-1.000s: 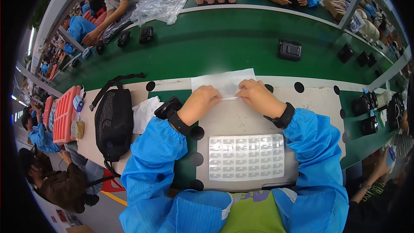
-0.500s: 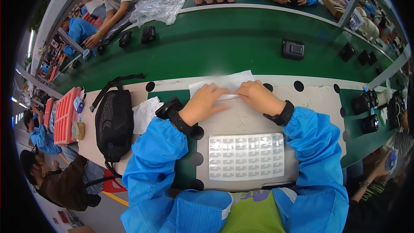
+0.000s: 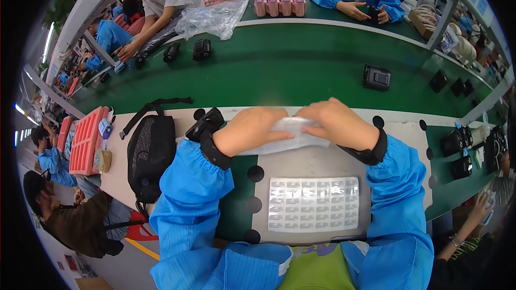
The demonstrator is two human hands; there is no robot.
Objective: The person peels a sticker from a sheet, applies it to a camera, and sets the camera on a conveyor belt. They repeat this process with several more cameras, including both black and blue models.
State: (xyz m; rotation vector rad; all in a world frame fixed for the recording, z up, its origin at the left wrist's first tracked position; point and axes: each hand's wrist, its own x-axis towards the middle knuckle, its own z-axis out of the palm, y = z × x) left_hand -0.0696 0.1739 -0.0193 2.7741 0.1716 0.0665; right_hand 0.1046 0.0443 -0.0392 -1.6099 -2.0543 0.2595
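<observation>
A thin white sheet (image 3: 299,135), folded or curled, is held up between my hands above the far part of the beige mat (image 3: 301,165); I cannot tell paper from film. My left hand (image 3: 252,128) grips its left side, thumb pointing inward, and my right hand (image 3: 339,122) pinches the right side. Several fingertips are hidden behind the sheet. Nearer to me, flat on the mat, lies a sheet of small printed labels (image 3: 313,204), touched by neither hand.
On the left sit a black mesh bag (image 3: 151,153) and pink trays (image 3: 86,142). Beyond, a green work surface (image 3: 279,64) carries black camera-like devices (image 3: 376,77) and pink cases (image 3: 279,5). Black devices (image 3: 454,139) stand at right. Co-workers sit across and at both sides.
The white sheet has been lifted off the mat and curled over. Both hands have risen with it, and the right wrist has shifted right. The view has tilted slightly.
</observation>
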